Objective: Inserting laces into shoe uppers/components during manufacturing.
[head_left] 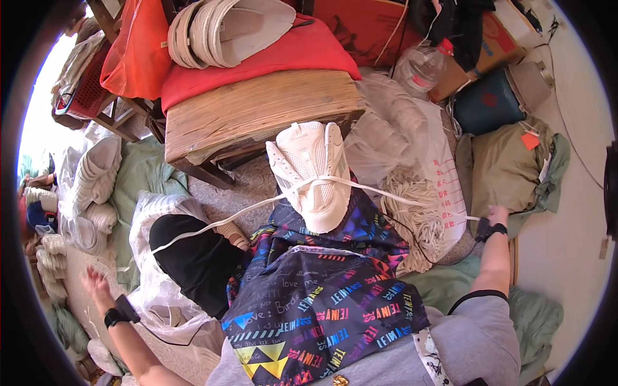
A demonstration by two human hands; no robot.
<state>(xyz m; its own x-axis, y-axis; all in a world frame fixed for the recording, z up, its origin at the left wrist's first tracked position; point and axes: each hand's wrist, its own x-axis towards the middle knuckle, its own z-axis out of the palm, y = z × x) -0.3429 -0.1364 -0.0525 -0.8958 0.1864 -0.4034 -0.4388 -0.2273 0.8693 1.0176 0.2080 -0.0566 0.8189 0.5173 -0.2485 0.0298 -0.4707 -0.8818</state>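
A cream sneaker (315, 209) rests on my patterned apron (335, 296), toe toward me and heel against the wooden bench. Its white shoelace (219, 224) crosses over the front of the shoe and stretches out taut to both sides. Far out at the left, my left hand (96, 283) is closed in line with one lace end; that stretch fades against white plastic. On the opposite side, my right hand (496, 215) is closed on the other end, arm spread wide. The fingers look small and slightly blurred.
Beyond the shoe stands a wooden bench (257, 112) with a red cloth and stacked shoe parts (225, 32). A heap of white laces (415, 212) lies at the right. A plastic bottle (421, 67), an olive bag (508, 167) and clear plastic bags (151, 257) surround me.
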